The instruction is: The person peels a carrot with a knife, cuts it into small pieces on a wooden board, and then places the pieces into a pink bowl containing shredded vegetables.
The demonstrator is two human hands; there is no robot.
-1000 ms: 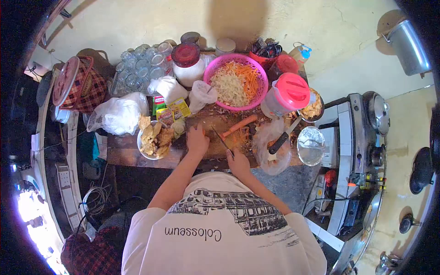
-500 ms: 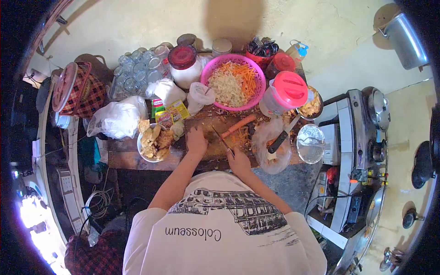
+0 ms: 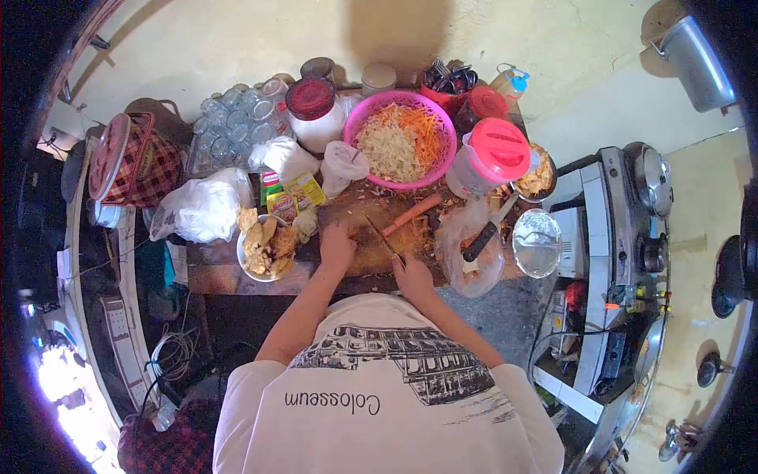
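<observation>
My right hand (image 3: pixel 412 274) is closed around the handle of a knife (image 3: pixel 382 236), whose blade points away from me and to the left over the wooden cutting board (image 3: pixel 371 265). A peeled carrot (image 3: pixel 416 209) lies on the board, just right of the blade. My left hand (image 3: pixel 337 245) rests at the board's left side, fingers curled down; a small orange bit shows beside them, but what they hold is hidden. Beyond the board stands a pink basin (image 3: pixel 401 186) with shredded carrot (image 3: pixel 424 130) and pale shreds (image 3: pixel 387 150).
A bowl of fried food (image 3: pixel 267 249) sits left, near seasoning packets (image 3: pixel 294 199). On the right are a second knife (image 3: pixel 480 242) on a plastic bag (image 3: pixel 452 253), a foil-like bowl (image 3: pixel 536 245) and a pink-lidded pitcher (image 3: pixel 493 154). Glasses (image 3: pixel 233 130) crowd the back left.
My left hand has drawn slightly back toward me, its fingers more curled, with an orange bit showing beside them. The knife stays in my right hand at nearly the same place.
</observation>
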